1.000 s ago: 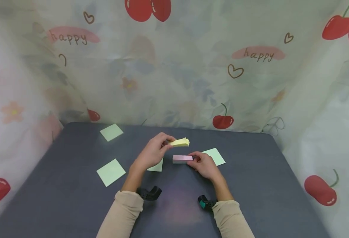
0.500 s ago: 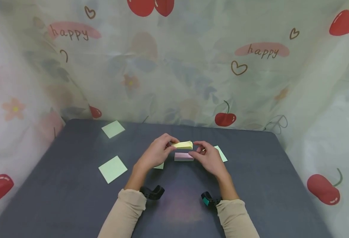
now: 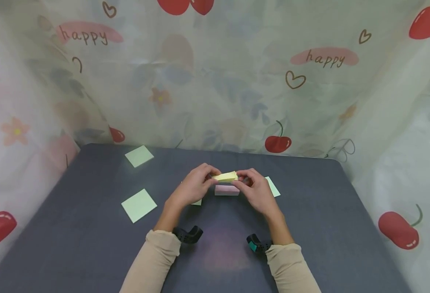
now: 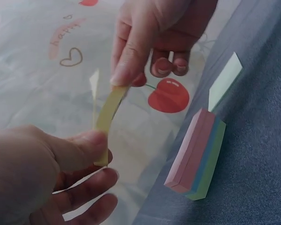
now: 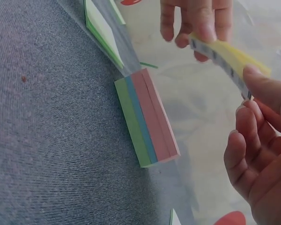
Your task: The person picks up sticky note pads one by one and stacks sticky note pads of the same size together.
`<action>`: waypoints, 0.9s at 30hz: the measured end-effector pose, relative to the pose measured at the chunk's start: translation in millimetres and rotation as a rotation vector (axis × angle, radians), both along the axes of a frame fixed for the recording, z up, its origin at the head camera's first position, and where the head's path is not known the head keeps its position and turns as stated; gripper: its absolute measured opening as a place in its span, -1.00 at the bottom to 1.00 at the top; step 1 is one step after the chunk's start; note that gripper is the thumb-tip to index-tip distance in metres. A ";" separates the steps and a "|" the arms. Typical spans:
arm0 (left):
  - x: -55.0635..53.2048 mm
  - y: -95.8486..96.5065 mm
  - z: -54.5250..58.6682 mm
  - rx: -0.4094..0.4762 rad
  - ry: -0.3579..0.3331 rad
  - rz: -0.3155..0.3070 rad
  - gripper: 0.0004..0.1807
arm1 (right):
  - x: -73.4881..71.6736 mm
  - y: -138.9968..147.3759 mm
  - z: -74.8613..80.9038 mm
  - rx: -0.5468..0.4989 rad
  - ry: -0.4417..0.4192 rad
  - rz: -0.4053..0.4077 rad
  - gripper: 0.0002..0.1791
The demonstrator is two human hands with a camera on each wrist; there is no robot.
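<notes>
Both hands pinch a small pad of yellow sticky notes [image 3: 225,177], one at each end, above the table. My left hand [image 3: 194,185] grips its left end between thumb and fingers, and my right hand [image 3: 256,190] has the other end. In the left wrist view the yellow pad [image 4: 107,117] bows slightly, with a loose sheet fanned out. Just below it on the table sits a block of sticky notes [image 5: 147,117], layered pink, blue and green; neither hand touches it.
Pale green square notes lie about: one at the back left [image 3: 139,156], one nearer at left [image 3: 139,205]. Another green note [image 3: 197,202] is partly hidden by the left hand, and one [image 3: 273,186] by the right. A printed curtain [image 3: 215,81] hangs behind the dark table [image 3: 310,228].
The right hand has let go of the pink-topped block, risen, and taken the right end of the yellow pad. The left hand keeps its hold and has moved slightly right.
</notes>
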State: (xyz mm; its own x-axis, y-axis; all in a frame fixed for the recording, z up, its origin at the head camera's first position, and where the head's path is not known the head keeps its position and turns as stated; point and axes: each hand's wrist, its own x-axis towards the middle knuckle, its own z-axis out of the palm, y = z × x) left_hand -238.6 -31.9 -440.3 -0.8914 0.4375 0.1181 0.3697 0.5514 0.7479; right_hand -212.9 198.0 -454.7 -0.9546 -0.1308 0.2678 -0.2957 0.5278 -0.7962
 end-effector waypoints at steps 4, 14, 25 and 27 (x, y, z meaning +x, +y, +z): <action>-1.8 -0.6 -0.9 0.088 -0.059 -0.011 -0.75 | -0.1 -1.3 0.1 0.011 -0.012 -0.015 -0.69; -3.3 -0.3 0.2 0.241 -0.146 -0.035 -0.69 | -1.2 -3.5 -2.6 0.009 -0.008 0.017 -0.69; -3.6 4.9 -7.2 0.090 -0.021 0.010 -0.73 | -1.8 -3.4 -4.1 0.016 -0.029 -0.020 -0.60; -3.4 6.3 -9.0 0.064 -0.002 0.004 -0.74 | -1.8 -3.4 -5.0 0.006 -0.045 -0.016 -0.55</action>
State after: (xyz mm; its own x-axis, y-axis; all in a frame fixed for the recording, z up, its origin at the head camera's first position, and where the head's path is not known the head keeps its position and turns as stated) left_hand -242.0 -25.5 -449.3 -0.8935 0.4254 0.1440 0.3659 0.5036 0.7826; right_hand -214.7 194.6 -459.6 -0.9676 -0.1169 0.2238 -0.2512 0.5374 -0.8050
